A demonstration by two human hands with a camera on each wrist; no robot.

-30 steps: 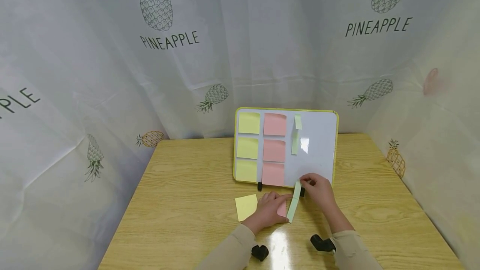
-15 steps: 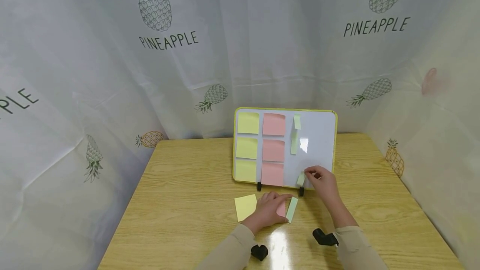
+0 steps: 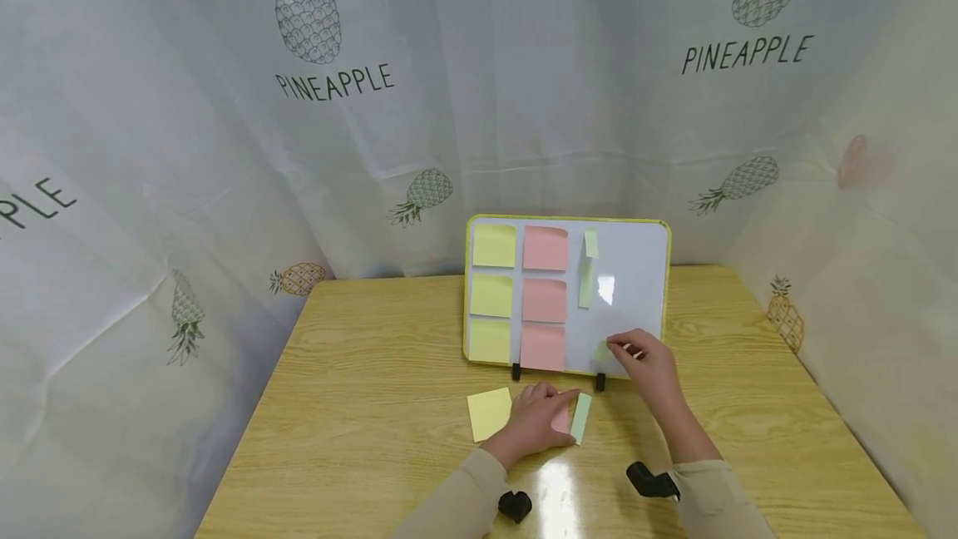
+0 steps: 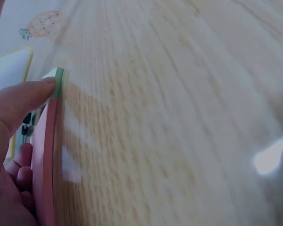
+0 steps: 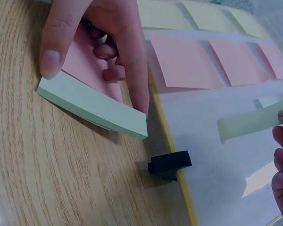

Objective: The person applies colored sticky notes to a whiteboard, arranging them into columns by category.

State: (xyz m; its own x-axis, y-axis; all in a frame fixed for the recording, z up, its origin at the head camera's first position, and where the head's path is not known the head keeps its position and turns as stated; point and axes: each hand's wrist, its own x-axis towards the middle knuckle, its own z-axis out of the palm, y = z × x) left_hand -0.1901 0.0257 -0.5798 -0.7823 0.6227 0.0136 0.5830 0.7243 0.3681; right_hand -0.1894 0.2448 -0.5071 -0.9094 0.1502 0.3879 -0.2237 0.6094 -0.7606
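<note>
My left hand [image 3: 535,422] rests on the table over a pink sticky note pad [image 5: 82,59], its thumb and index finger gripping a narrow green sticky note pad [image 5: 92,106] at its two ends. In my right hand [image 3: 649,364], thumb and fingertip pinch a single narrow green sticky note [image 5: 250,123]. That note is held by one end close in front of the lower part of the whiteboard [image 3: 632,273]. Three yellow notes [image 3: 492,296] and three pink notes [image 3: 544,299] form columns on the board. Green strips [image 3: 585,283] hang right of the pink column, near the top.
A yellow sticky note pad [image 3: 488,414] lies left of my left hand. The yellow-framed board leans back on small black feet [image 3: 600,382] on the wooden table [image 3: 359,373]. A pineapple-print curtain [image 3: 509,123] hangs behind the table.
My right hand has pulled the green note up off its pad and carried it to the board's lower part. My left hand stays in place on the pads.
</note>
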